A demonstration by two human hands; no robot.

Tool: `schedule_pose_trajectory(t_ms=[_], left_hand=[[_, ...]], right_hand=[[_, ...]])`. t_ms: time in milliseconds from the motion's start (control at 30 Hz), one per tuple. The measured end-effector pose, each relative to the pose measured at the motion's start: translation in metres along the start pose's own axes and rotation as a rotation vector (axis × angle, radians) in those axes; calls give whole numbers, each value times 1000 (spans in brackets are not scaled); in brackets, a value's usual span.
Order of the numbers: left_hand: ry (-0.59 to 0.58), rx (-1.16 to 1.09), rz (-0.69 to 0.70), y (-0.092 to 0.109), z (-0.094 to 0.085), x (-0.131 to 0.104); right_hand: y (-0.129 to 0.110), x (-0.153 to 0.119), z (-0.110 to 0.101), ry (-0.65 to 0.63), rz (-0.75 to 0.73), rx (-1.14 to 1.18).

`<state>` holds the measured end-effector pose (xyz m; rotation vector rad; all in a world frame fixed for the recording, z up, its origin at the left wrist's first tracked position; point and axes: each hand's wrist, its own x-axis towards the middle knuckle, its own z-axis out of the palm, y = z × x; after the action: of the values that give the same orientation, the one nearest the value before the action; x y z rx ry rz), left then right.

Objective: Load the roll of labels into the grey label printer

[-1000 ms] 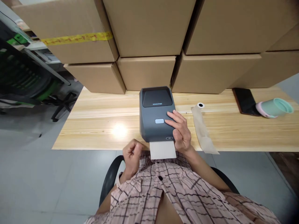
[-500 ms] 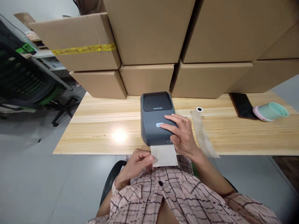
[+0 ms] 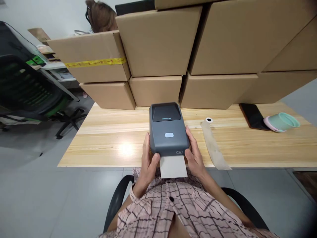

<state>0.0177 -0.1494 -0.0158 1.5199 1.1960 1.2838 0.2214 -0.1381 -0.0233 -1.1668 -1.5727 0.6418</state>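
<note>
A dark grey label printer (image 3: 168,129) sits at the front edge of the wooden table, with a light button on its top. From its front slot a white label sheet (image 3: 173,167) sticks out past the table edge. My left hand (image 3: 148,162) grips the printer's left side, thumb at the front corner. On the right side, my right hand (image 3: 195,153) holds it the same way. To the right lies a small paper roll (image 3: 209,120) with a strip of translucent backing (image 3: 215,148) trailing over the front edge.
Stacked cardboard boxes (image 3: 158,43) line the back of the table. A black phone (image 3: 252,115) and a mint green cup (image 3: 284,121) are at the right. A black office chair (image 3: 27,89) stands left; a person's head (image 3: 102,16) shows behind the boxes.
My left hand has let go of the label sheet and moved to the printer's left side. My right hand has left the button for the right side. The camera view has tilted up slightly.
</note>
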Motion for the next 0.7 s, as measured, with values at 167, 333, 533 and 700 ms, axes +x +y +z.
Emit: schedule_pose_trajectory(t_ms=[167,333,533,700], left_hand=[[43,92,87,-1,-1,1],[73,83,135,3,-2,7],[117,48,254,21,-13,43],[167,-108,266,23,-28,117]], right_hand=[[-3,-7,0,-7,49,78],[-11,-1,-10,-43,63,113],[-37,33,-31,-118,-22,-24],[-57,115,-35,-34,-221,-169]])
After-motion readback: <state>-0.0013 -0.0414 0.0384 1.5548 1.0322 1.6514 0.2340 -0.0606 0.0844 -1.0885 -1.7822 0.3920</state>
